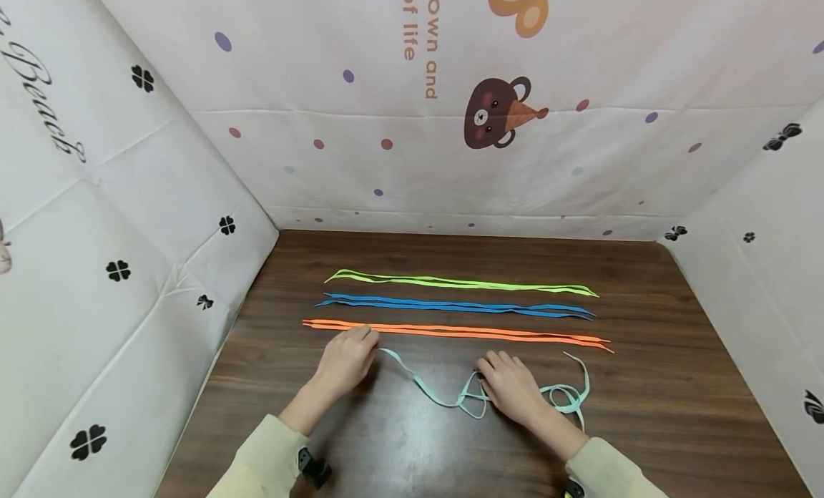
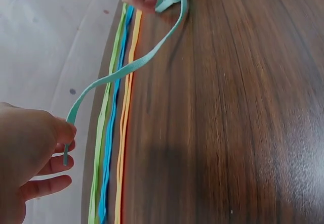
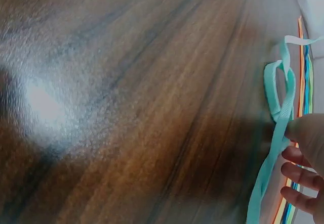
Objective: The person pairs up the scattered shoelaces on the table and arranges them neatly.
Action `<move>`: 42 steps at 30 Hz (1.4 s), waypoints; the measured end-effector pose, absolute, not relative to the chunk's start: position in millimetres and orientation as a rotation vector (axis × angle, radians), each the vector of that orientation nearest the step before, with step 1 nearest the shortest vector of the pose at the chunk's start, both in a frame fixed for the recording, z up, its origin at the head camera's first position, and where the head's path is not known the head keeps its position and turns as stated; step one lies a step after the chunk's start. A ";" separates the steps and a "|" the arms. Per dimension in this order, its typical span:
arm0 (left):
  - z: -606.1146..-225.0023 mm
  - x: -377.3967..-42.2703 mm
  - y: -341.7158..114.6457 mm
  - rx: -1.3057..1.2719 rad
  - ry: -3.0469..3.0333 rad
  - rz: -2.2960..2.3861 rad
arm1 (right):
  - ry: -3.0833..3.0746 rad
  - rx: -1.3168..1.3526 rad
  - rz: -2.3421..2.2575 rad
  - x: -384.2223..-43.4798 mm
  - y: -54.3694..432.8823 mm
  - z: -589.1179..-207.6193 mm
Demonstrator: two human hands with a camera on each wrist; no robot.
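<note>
A mint-green flat shoelace (image 1: 428, 389) runs loosely between my two hands, its far part lying in loops on the table to the right. My left hand (image 1: 344, 360) pinches it near one end between thumb and forefinger. In the left wrist view, the narrow tip of the shoelace (image 2: 119, 75) pokes out below the thumb, and the other fingers are spread. My right hand (image 1: 515, 389) holds the looped stretch with its fingertips. The right wrist view shows the loop of the shoelace (image 3: 276, 115) by the right thumb, the other fingers bent and apart.
Beyond the hands, an orange lace pair (image 1: 463, 332), a blue lace pair (image 1: 450, 306) and a yellow-green lace pair (image 1: 463, 283) lie stretched out in rows. They rest on a dark wooden table (image 1: 669, 412). White printed cloth (image 1: 399, 169) stands along the back and both sides.
</note>
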State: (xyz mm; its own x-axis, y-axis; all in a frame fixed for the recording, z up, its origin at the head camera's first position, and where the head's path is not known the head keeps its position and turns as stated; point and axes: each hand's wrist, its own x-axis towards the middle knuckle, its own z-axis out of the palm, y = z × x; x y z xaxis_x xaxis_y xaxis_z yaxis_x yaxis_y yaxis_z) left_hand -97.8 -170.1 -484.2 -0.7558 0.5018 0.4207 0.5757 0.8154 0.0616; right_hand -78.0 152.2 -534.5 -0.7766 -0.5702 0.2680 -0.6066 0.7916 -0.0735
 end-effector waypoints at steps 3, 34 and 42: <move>-485.6 -98.2 -175.2 -0.793 -2.621 -0.246 | -2.730 0.902 0.213 -79.4 152.0 -536.4; -504.2 -99.0 -224.3 -0.636 -2.706 -0.220 | -2.666 0.894 0.308 -80.5 173.9 -533.0; -504.3 -97.3 -225.5 -0.631 -2.703 -0.226 | -2.685 0.899 0.303 -81.3 170.9 -538.1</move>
